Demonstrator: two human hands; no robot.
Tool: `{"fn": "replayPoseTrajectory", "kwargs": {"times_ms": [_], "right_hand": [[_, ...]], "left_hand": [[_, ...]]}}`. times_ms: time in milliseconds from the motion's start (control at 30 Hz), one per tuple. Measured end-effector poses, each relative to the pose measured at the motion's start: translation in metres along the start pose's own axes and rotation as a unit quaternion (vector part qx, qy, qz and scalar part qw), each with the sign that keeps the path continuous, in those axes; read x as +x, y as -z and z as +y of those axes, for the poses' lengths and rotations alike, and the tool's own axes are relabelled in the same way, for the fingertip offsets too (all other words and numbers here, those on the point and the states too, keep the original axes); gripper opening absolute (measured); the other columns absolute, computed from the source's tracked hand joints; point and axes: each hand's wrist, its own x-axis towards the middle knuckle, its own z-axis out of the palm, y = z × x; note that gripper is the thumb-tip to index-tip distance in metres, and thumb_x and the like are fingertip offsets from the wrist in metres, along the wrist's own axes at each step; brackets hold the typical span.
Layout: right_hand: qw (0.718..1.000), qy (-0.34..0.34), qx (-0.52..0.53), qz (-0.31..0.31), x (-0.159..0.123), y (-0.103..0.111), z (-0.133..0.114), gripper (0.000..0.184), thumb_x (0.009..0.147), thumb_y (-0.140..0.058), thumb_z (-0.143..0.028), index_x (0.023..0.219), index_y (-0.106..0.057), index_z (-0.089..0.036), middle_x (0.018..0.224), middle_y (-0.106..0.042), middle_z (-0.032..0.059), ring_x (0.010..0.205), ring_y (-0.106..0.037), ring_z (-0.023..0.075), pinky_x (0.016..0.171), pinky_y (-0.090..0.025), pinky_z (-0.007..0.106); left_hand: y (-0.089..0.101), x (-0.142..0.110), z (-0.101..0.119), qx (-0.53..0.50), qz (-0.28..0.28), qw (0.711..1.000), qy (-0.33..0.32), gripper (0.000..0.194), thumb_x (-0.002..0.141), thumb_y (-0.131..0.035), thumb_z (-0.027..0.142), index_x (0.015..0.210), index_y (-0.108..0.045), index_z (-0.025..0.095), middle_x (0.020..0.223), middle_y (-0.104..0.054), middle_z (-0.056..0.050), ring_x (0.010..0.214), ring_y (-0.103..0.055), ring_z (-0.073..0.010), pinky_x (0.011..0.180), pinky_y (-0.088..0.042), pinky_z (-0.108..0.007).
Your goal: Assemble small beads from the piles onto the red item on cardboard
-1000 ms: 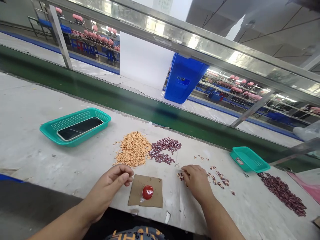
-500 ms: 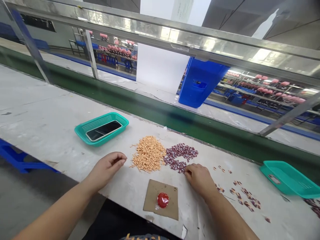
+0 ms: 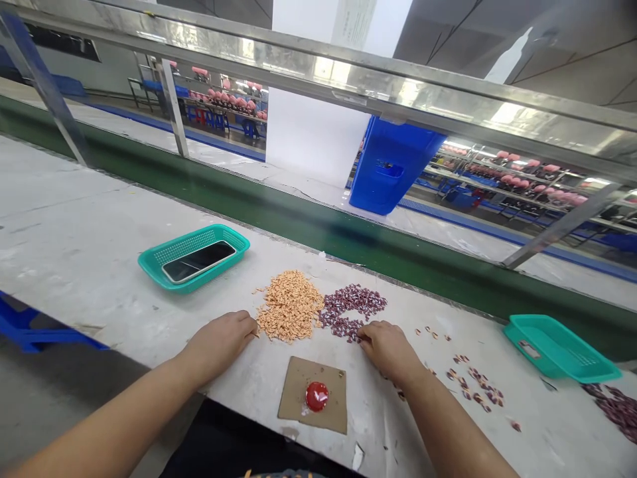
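My left hand (image 3: 225,343) is at the left edge of a heap of small tan pieces (image 3: 290,307). Its fingers are drawn together at the heap's rim, and what they pinch is too small to make out. My right hand (image 3: 391,350) rests at the lower right edge of a spread of small dark purple pieces (image 3: 352,302). Thumb and fingers are closed there; anything between them is hidden. Between my forearms lies a square of brown cardboard (image 3: 289,403) bearing a glossy red blob (image 3: 317,396).
Left of the heaps, a green basket (image 3: 144,263) holds a phone (image 3: 199,261). Several purple-and-tan joined pieces (image 3: 482,380) lie right of my right hand, near another green basket (image 3: 562,348) and a dark purple pile (image 3: 617,411). Behind runs a green belt (image 3: 318,232) with a blue bin (image 3: 395,166) beyond.
My left hand has moved right and turned palm down, reaching the tan heap's edge. My right hand stays by the purple pieces. The whole view has shifted slightly.
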Motion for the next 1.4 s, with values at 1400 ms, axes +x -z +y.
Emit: {"fn": "replayPoseTrajectory", "kwargs": {"times_ms": [1400], "right_hand": [[0.780,0.065,0.623,-0.018,-0.071,-0.015,-0.094,0.015,0.075,-0.060,-0.033,0.072,-0.055,-0.020,0.069,-0.060,0.0005,0.066,-0.055,0.0161,0.063,-0.044,0.027]], "left_hand": [[-0.024,-0.039,0.096,-0.638,-0.050,0.762,0.100,0.016,0.074,-0.064,0.033,0.075,-0.060,0.018,0.061,-0.057,0.004,0.059,-0.051,-0.0130,0.059,-0.040,-0.025]]}}
